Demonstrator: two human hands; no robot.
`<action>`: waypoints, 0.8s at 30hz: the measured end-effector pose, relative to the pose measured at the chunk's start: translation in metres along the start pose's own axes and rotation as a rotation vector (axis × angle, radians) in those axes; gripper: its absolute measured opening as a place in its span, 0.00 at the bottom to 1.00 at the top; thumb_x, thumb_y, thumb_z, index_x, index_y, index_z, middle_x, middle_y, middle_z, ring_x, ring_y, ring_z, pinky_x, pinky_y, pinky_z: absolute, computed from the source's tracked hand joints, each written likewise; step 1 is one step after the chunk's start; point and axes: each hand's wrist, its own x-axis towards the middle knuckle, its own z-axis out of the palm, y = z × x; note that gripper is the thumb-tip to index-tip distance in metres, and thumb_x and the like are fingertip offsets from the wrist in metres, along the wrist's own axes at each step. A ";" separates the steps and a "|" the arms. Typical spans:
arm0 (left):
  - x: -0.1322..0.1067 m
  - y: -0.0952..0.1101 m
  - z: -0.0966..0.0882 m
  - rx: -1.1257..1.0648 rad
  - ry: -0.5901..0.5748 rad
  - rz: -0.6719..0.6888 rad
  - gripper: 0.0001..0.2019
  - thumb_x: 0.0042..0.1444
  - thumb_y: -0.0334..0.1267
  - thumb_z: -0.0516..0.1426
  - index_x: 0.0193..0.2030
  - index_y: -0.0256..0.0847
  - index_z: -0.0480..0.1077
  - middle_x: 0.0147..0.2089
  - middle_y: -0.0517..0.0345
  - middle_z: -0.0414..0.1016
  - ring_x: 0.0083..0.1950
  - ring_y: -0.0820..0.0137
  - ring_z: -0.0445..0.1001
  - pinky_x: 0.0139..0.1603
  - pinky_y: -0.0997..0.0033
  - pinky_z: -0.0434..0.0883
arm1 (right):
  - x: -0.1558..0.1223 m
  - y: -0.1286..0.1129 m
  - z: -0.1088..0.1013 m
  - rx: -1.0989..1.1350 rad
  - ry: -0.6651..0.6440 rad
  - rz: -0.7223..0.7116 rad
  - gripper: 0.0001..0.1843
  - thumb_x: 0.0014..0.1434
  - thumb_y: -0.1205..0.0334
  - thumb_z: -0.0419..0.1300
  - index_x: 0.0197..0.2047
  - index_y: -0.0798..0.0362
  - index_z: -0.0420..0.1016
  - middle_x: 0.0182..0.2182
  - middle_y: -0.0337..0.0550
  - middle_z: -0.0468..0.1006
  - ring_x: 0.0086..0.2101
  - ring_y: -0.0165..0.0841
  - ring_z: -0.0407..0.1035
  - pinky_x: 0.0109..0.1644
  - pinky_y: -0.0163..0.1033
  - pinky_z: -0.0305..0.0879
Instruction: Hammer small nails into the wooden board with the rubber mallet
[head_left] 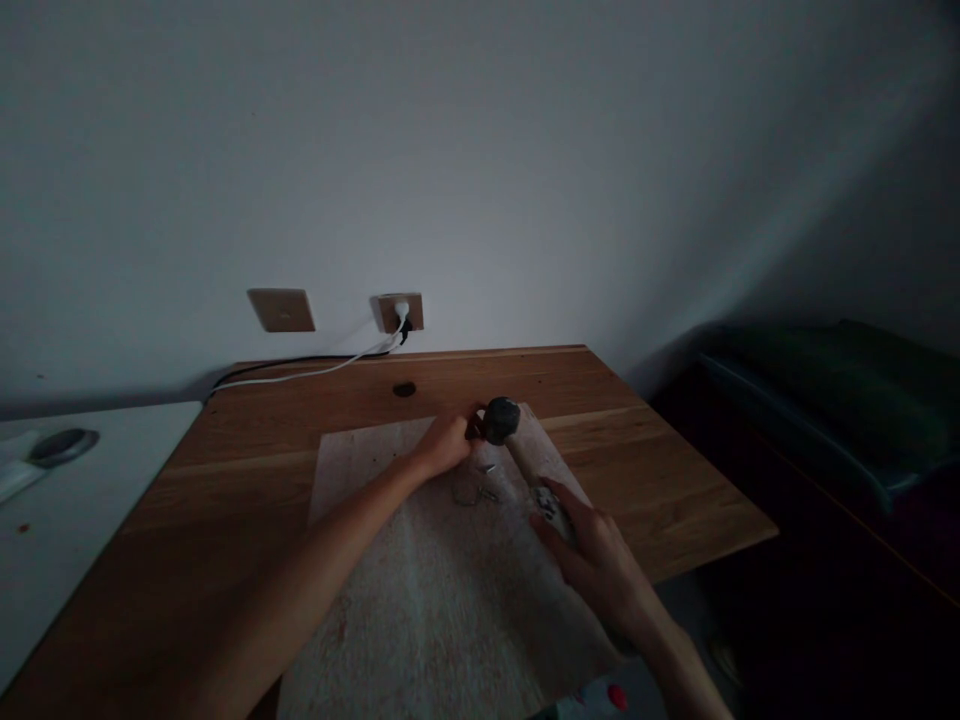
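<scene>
My right hand (592, 545) is wrapped round the pale handle of a mallet (501, 421) with a dark, rounded head. The handle slants up and to the left, and the head is over the far part of a pale, worn board (405, 600). Beside the head, my left hand (448, 440) has its fingers bent and closed at the board. What they pinch is partly behind the mallet head and too dark to name. Just nearer to me, several small metal pieces (489, 494) lie on the board.
The board rests on a wooden table (660, 470) against a wall. Black and white cables (315, 374) run from a wall socket (400, 312) along the table's back edge. A white surface (67, 520) adjoins at left. A red-capped object (616, 696) shows below the board's near edge.
</scene>
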 end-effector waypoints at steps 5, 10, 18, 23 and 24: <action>0.001 -0.001 0.001 0.005 -0.009 -0.012 0.24 0.51 0.21 0.61 0.55 0.42 0.76 0.40 0.56 0.84 0.40 0.66 0.81 0.44 0.70 0.74 | -0.001 0.000 0.003 0.001 0.016 0.005 0.27 0.67 0.49 0.54 0.64 0.53 0.74 0.29 0.44 0.85 0.31 0.43 0.83 0.39 0.42 0.75; 0.001 -0.003 0.002 0.001 -0.021 -0.011 0.27 0.51 0.20 0.59 0.58 0.41 0.74 0.40 0.56 0.84 0.39 0.66 0.81 0.42 0.71 0.73 | 0.001 0.002 0.008 -0.026 0.023 0.005 0.29 0.68 0.49 0.52 0.65 0.55 0.72 0.46 0.55 0.87 0.47 0.49 0.82 0.49 0.47 0.75; -0.007 -0.001 -0.005 0.118 0.026 0.081 0.25 0.52 0.25 0.64 0.58 0.42 0.73 0.51 0.51 0.80 0.53 0.60 0.78 0.57 0.62 0.74 | -0.015 0.007 0.001 0.036 0.046 0.058 0.30 0.67 0.46 0.55 0.65 0.53 0.74 0.42 0.50 0.88 0.43 0.48 0.83 0.46 0.46 0.77; -0.017 0.019 -0.017 0.235 -0.280 0.378 0.17 0.53 0.20 0.57 0.40 0.44 0.80 0.50 0.52 0.79 0.52 0.62 0.78 0.56 0.64 0.73 | -0.034 0.025 -0.004 0.099 0.039 0.132 0.30 0.67 0.41 0.56 0.62 0.51 0.75 0.45 0.48 0.87 0.45 0.47 0.83 0.47 0.43 0.77; -0.019 0.023 -0.018 0.229 -0.336 0.419 0.18 0.53 0.19 0.56 0.39 0.44 0.80 0.48 0.53 0.80 0.52 0.63 0.78 0.56 0.64 0.73 | -0.036 0.028 -0.003 0.099 0.040 0.136 0.29 0.67 0.41 0.55 0.62 0.51 0.75 0.46 0.48 0.87 0.46 0.47 0.82 0.48 0.43 0.77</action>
